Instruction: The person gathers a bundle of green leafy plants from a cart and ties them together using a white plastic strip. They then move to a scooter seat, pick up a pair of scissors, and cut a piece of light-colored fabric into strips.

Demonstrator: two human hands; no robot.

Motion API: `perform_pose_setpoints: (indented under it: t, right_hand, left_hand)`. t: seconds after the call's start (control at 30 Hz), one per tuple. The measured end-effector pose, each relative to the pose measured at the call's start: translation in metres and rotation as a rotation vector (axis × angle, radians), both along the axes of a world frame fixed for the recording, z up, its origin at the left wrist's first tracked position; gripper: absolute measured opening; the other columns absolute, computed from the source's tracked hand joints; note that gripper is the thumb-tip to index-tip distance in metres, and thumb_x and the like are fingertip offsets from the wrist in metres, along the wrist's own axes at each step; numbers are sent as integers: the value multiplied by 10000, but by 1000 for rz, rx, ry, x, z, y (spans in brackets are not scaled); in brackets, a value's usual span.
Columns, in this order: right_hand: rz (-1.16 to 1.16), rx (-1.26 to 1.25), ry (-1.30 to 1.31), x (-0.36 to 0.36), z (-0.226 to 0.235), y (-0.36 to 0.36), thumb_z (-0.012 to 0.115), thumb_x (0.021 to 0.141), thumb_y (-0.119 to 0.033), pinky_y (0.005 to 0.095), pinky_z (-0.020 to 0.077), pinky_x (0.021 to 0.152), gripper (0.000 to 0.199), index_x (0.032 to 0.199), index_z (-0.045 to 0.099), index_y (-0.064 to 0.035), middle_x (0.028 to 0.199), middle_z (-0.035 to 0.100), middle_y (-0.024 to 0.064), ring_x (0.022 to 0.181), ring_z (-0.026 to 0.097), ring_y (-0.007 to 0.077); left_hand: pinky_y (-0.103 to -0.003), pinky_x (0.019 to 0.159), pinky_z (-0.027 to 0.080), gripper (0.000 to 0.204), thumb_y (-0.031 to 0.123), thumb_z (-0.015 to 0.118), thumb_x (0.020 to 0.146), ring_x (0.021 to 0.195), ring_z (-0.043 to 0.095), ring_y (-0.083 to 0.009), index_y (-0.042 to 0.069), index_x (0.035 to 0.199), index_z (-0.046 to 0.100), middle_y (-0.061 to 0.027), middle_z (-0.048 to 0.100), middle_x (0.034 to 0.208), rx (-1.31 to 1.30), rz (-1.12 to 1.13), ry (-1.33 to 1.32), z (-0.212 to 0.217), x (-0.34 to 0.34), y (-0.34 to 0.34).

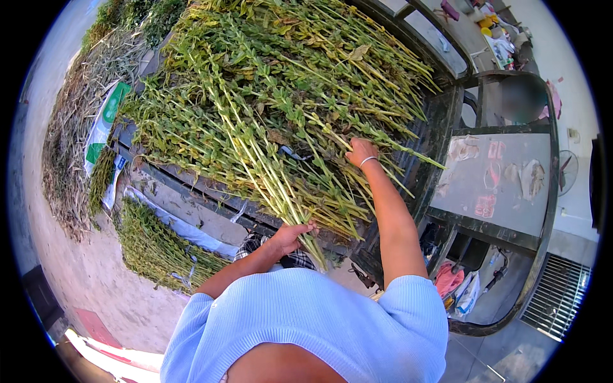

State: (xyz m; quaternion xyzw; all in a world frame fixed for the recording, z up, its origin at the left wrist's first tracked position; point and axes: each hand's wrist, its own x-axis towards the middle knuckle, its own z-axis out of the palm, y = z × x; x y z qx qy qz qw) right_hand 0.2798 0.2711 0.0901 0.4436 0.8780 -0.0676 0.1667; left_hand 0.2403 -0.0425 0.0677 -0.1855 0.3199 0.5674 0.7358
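A thick layer of green and yellowing sesame stalks [255, 83], studded with pods, lies across a dark metal cart bed [440, 115]. My left hand [292, 237] is closed round the pale lower ends of a bunch of sesame stalks [255, 159]; their leafy tops slant up and left over the pile. Farther right, my right hand [362, 152], with a bracelet at its wrist, reaches into the pile. Its fingers are bent round a sesame stalk [329, 130], with the fingertips partly hidden.
The cart's metal frame and panel [498, 185] rise at the right. Tied stalks [163, 246] lie on the ground beside a white sheet [185, 230] at the lower left. Dry stalks [76, 140] and a green-white sack [105, 124] are at the far left. A fan [567, 171] stands right.
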Motion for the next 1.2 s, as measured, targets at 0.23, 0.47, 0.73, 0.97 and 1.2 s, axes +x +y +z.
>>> perform_pose_setpoints:
  t: [0.23,0.47,0.73,0.97,1.2]
  right_hand:
    - [-17,-526,123,32,-27,-47,708,715,-363,438,490,632,378,768,631,3,745,618,174,706,603,334]
    - [-45,-378,37,45,-85,-100,801,542,-442,427,488,744,583,864,610,5,886,629,203,843,601,358]
    - [-304,-1132,449,41,-13,-57,768,675,-85,240,447,595,339,980,620,-78,757,607,13,660,573,87]
    - [-648,-1535,648,26,7,-85,604,868,-150,196,256,370,208,1037,521,-62,685,569,45,403,343,25]
    - [-616,-1330,763,14,9,-98,574,871,-179,232,296,363,168,960,511,-50,628,526,25,423,408,65]
  left_hand:
    - [-410,802,502,293,-23,575,795,899,608,-235,44,1081,560,-58,613,938,11,0,31,-7,1,4]
    - [-394,780,501,334,-12,566,799,877,608,-207,61,1126,558,-47,619,946,-25,-38,71,-10,4,10]
    - [-416,838,488,348,-11,559,802,997,569,-229,67,1141,531,-107,605,1099,113,19,69,-4,1,14]
    - [-412,890,469,354,48,549,855,998,569,-222,36,1202,477,-99,573,1137,112,-59,-21,22,1,39]
    - [-431,890,469,291,66,580,837,944,593,-243,14,1117,519,-104,602,1012,134,-14,-12,32,0,34]
